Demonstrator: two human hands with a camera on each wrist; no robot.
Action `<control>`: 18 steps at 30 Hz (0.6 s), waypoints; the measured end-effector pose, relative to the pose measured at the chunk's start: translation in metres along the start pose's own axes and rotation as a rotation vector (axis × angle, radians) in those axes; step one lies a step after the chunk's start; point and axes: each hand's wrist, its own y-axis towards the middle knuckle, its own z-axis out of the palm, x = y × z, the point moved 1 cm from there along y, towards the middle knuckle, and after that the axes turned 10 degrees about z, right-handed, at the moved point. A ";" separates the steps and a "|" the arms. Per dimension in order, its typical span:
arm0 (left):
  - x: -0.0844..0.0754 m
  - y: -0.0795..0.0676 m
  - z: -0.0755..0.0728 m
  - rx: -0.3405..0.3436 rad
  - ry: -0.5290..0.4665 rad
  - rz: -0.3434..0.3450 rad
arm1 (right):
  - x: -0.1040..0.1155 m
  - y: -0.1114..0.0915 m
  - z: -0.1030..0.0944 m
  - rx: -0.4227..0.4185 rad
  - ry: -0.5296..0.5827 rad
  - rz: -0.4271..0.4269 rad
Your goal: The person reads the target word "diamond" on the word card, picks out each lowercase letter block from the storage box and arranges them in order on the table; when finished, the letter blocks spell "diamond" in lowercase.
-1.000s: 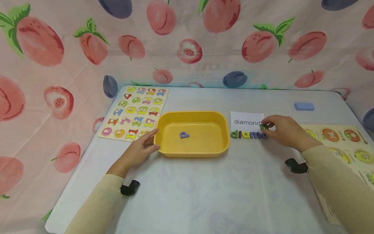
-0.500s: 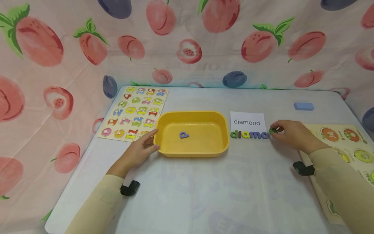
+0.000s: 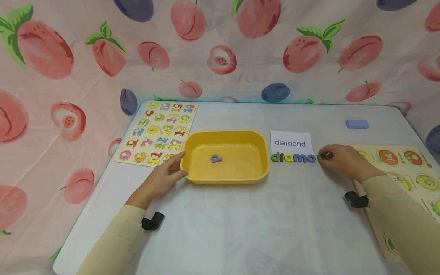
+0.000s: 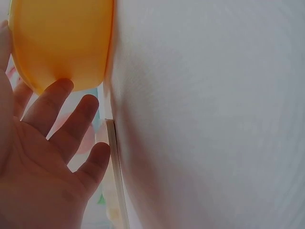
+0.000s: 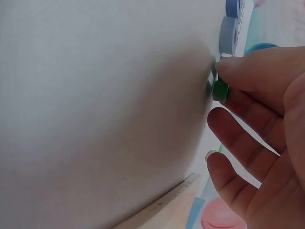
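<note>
My right hand (image 3: 343, 162) pinches a small green letter (image 5: 220, 90) between thumb and fingers, close over the table. The green letter (image 3: 322, 157) is at the right end of a row of coloured letters (image 3: 293, 158) that reads "diamo". Its own shape is mostly hidden by the fingers. Above the row lies a white card (image 3: 290, 142) printed "diamond". My left hand (image 3: 161, 177) rests against the left end of a yellow tray (image 3: 225, 182), its fingers spread and nearly straight at the wall. Inside the tray lies one purple letter (image 3: 216, 158).
A number puzzle board (image 3: 132, 153) lies at the back left, partly behind the tray. On the right, a board with food pictures (image 3: 412, 177) sits partly under my right forearm. A blue block (image 3: 357, 124) is at the back right. A patterned cloth (image 3: 240, 76) hangs behind the table.
My right hand has moved right with the green letter, from over the "o" to the row's right end, then lowered slightly. The left hand and tray have stayed put.
</note>
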 end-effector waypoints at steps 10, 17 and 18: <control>-0.001 -0.001 -0.001 0.003 0.001 0.006 | -0.001 0.003 0.004 0.007 0.001 -0.007; 0.000 -0.001 0.000 0.002 0.004 0.005 | 0.001 0.004 0.004 0.014 0.008 -0.009; 0.000 -0.001 0.000 0.002 0.004 0.005 | 0.001 0.004 0.004 0.014 0.009 -0.010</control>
